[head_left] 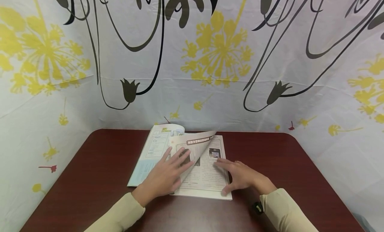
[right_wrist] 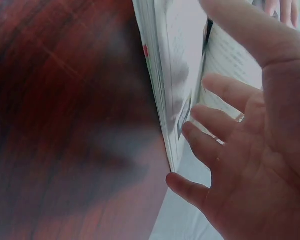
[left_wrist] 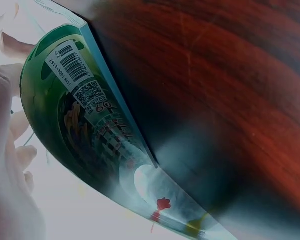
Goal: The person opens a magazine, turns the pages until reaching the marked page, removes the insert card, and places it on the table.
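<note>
An open magazine (head_left: 207, 183) lies on the table, its left pages fanned over. One page (head_left: 193, 140) stands curled up from the right-hand side, leaning left. My left hand (head_left: 166, 173) rests on that curled page with its fingers straight and spread. At the right edge of the magazine is my right hand (head_left: 241, 175), its fingertips on the printed page and its thumb at the lower corner. In the left wrist view the glossy green cover (left_wrist: 45, 115) bows upward, showing a barcode (left_wrist: 74, 64). The right wrist view shows loosely bent, parted fingers (right_wrist: 205, 142) beside the page edges.
The dark red wooden table (head_left: 285, 165) has rounded far corners. A white cloth (head_left: 168, 68) with yellow and grey plant prints hangs behind it and along both sides. A dark band (head_left: 257, 208) sits at the right sleeve (head_left: 285, 208).
</note>
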### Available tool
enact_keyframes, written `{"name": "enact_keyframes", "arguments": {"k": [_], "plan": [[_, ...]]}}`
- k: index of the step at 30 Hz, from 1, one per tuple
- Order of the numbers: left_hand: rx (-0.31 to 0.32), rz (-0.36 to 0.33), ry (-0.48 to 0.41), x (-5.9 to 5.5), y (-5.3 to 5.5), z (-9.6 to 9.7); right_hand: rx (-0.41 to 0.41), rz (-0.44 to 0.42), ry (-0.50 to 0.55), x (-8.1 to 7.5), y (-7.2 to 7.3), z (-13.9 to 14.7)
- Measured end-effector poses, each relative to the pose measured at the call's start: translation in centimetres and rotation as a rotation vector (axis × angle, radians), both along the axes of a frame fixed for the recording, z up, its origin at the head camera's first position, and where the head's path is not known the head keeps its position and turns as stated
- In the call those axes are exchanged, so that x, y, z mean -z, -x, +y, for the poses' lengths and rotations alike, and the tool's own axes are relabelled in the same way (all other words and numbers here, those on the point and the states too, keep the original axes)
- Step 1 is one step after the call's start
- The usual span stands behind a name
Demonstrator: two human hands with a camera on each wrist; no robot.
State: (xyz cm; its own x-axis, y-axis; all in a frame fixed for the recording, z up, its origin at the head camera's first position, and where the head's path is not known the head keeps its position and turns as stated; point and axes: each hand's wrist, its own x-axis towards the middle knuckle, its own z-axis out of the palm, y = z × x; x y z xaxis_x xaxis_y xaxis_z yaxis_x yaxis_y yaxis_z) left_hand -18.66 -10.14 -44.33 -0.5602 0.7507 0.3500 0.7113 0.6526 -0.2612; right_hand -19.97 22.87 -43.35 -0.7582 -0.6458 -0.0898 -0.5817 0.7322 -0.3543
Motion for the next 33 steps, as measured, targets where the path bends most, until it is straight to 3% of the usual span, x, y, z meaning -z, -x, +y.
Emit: {"name": "enact_keyframes", "arguments": {"k": [9,15,22,33], "plan": [[0.002,-0.034,0.082,-0.06,-0.04,0.10,0.013,-0.065,-0.068,0.00,-0.15,-0.35],[0.004,-0.031,0.139,-0.04,-0.09,0.14,0.013,-0.050,-0.086,0.04,-0.18,-0.47],[0.001,-0.039,0.093,-0.09,-0.23,0.07,0.006,-0.024,-0.086,0.24,-0.26,-0.42],[-0.054,-0.033,0.050,-0.20,-0.29,0.02,0.009,-0.022,-0.082,0.22,-0.31,-0.40]]}}
